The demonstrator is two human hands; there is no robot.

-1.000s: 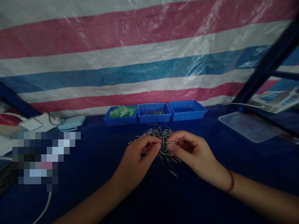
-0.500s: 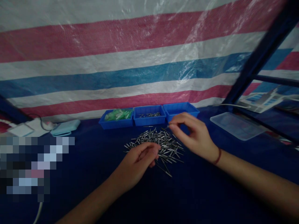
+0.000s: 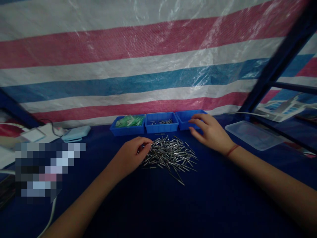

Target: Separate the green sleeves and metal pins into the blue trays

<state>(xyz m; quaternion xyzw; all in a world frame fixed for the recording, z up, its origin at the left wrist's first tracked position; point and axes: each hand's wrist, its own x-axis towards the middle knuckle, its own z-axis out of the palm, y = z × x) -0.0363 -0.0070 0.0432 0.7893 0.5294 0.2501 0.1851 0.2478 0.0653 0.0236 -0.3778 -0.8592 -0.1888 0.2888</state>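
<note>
A loose pile of silvery blind rivets [image 3: 170, 153] lies on the dark blue table. My left hand [image 3: 135, 150] is at the pile's left edge, thumb and forefinger pinched together; whatever is between them is too small to make out. My right hand [image 3: 209, 130] hovers at the front of the right blue bin [image 3: 182, 125], fingers apart, with nothing visible in them. The middle blue bin [image 3: 162, 127] holds some rivets. In the left blue bin [image 3: 127, 131] are green-and-clear plastic packets [image 3: 130, 121].
A clear plastic lid [image 3: 254, 135] lies at the right beside a dark blue metal frame [image 3: 274, 62]. At the left are a light blue case [image 3: 76, 133], a white power strip [image 3: 49, 132] and cables. A striped plastic sheet [image 3: 138, 72] hangs behind the bins.
My left hand has moved left from over the front of the pile to its left edge. My right hand has gone right to the right bin, and its pinched fingers have spread.
</note>
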